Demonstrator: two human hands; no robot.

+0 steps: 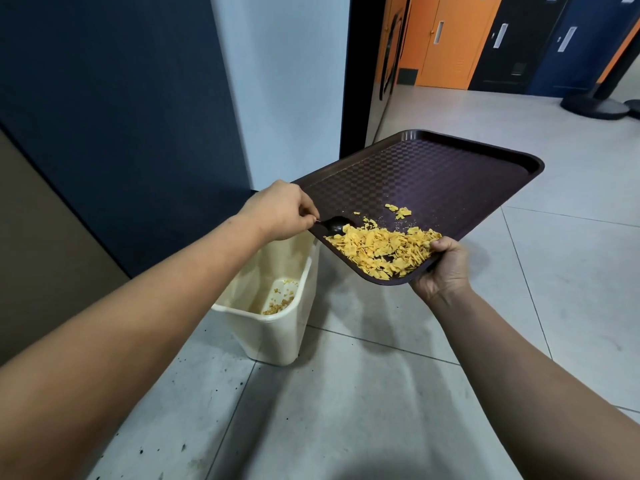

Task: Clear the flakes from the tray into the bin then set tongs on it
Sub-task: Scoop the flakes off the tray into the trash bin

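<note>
No readable writing on tray, flakes, or bin

The single view came from a head-worn, wide-angle camera — it looked forward and steeply down, close over both forearms, onto the tiled floor, with lockers far off at the upper right.

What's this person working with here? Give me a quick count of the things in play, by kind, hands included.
Hands: 2, the left hand pinching the spoon and the right hand holding the tray
Tray: 1
Spoon: 1
Bin: 1
Heap of flakes: 1
Total: 6
</note>
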